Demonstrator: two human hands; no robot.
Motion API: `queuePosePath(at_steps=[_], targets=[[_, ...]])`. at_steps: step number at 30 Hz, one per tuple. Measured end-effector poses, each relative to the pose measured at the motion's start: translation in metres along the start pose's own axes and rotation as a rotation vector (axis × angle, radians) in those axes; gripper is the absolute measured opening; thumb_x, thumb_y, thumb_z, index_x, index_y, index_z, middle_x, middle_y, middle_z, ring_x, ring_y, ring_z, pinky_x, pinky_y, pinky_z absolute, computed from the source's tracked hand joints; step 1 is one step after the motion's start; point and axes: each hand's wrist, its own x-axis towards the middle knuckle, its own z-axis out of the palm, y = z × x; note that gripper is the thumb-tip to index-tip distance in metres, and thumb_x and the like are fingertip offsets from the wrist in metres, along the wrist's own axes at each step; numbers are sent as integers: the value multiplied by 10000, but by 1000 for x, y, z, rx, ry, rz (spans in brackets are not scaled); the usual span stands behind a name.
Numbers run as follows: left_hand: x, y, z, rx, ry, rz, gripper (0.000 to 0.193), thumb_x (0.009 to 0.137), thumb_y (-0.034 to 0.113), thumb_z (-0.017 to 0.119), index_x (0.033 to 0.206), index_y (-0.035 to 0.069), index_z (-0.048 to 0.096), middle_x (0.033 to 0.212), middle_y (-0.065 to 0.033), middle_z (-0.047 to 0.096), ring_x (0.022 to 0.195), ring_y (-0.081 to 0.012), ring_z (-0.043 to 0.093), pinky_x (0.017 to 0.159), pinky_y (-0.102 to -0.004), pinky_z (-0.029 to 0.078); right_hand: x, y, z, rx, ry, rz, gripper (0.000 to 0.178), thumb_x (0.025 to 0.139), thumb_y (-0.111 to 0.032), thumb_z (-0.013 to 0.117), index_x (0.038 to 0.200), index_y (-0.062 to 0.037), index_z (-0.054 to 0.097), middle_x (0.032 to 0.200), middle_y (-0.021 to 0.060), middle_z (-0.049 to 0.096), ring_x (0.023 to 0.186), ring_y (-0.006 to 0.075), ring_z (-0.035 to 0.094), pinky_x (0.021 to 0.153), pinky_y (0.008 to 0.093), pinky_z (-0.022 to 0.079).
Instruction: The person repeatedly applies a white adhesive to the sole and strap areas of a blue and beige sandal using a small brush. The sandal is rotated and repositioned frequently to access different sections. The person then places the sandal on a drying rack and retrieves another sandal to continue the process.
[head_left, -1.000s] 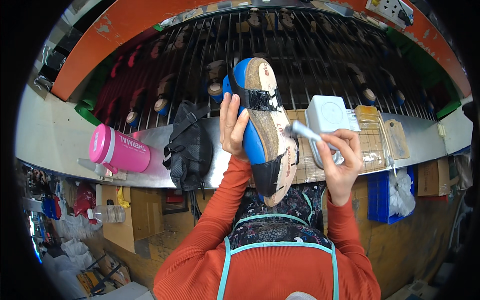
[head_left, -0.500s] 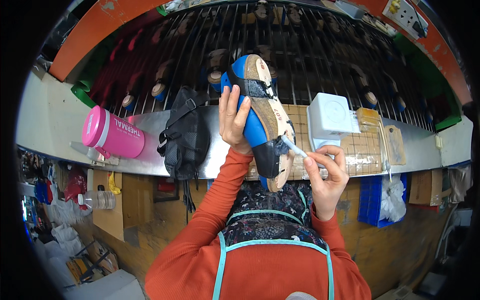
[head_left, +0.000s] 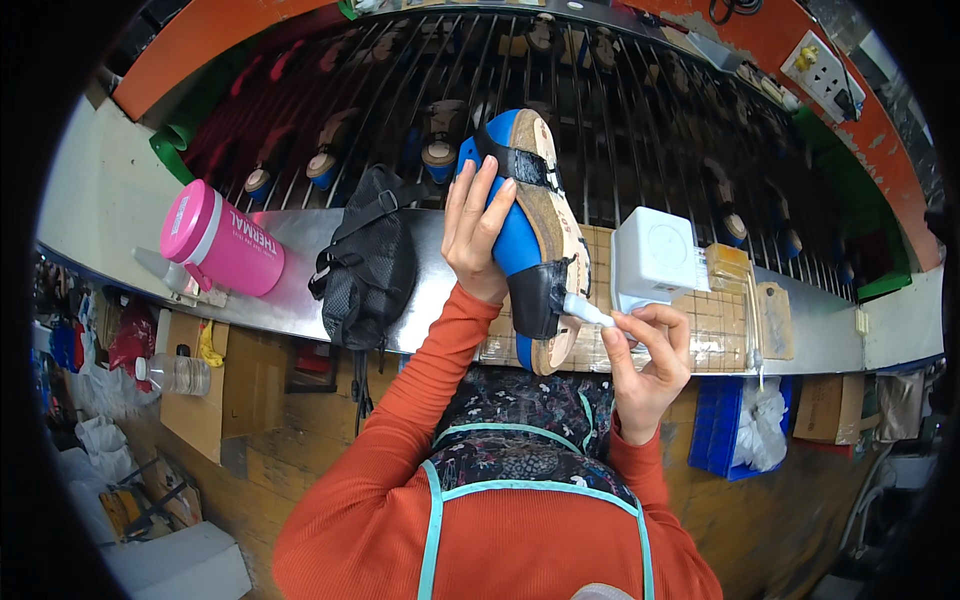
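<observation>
1 blue shoe (head_left: 518,240) in my left hand (head_left: 478,235), 1 white-handled tool (head_left: 587,311) in my right hand (head_left: 648,370)

From the head view, I place everything by the white container (head_left: 650,255) on the bench. The blue shoe is just left of it, tilted, its pale sole (head_left: 567,230) turned partly toward the container. 2 black straps (head_left: 538,300) run over the shoe's side onto that sole. My left fingers are spread along the blue side, gripping it; my left thumb is hidden from me.

Nearer me than the container and a little to its left, my right thumb and fingers pinch the white-handled tool. Its far end meets the shoe beside the lower strap; I cannot make out the tip itself.

The container stands on a gridded mat (head_left: 715,335). Just right of it is an amber block (head_left: 728,268). Well to its left, past the shoe, lies a black bag (head_left: 370,260), and farther left a pink jug (head_left: 228,240). Beyond the container runs a rack of metal rods (head_left: 600,130) carrying more shoes (head_left: 440,150). Below the container and to its right, under the bench edge, a blue crate (head_left: 708,425) holds a whitish plastic bag (head_left: 760,430).
</observation>
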Motion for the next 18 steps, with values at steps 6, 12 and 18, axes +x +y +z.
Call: queuePosePath(at_steps=[6, 12, 18], targets=[[9, 2, 5, 6, -37, -59, 425, 775, 135, 707, 1195, 121, 643, 1314, -140, 592, 1239, -385, 530, 1031, -485, 418, -2, -1, -3, 27, 23, -14, 177, 742, -8, 788, 910, -9, 733, 978, 68, 552, 805, 145, 555, 648, 243, 473], [18, 8, 8, 12, -87, -112, 452, 753, 63, 695, 1199, 121, 651, 1308, -130, 596, 1230, -379, 534, 1029, -445, 428, -3, -3, -11, 51, 16, 12, 161, 756, -5, 772, 912, -4, 733, 968, 69, 556, 810, 149, 558, 659, 243, 474], [19, 11, 7, 46, -177, -185, 543, 688, 10, 727, 1210, 134, 645, 1302, -109, 601, 1220, -375, 540, 1016, -445, 440, -5, -4, -16, 110, 22, 47, 128, 784, 4, 742, 911, 17, 730, 967, 78, 558, 810, 137, 568, 664, 240, 488]])
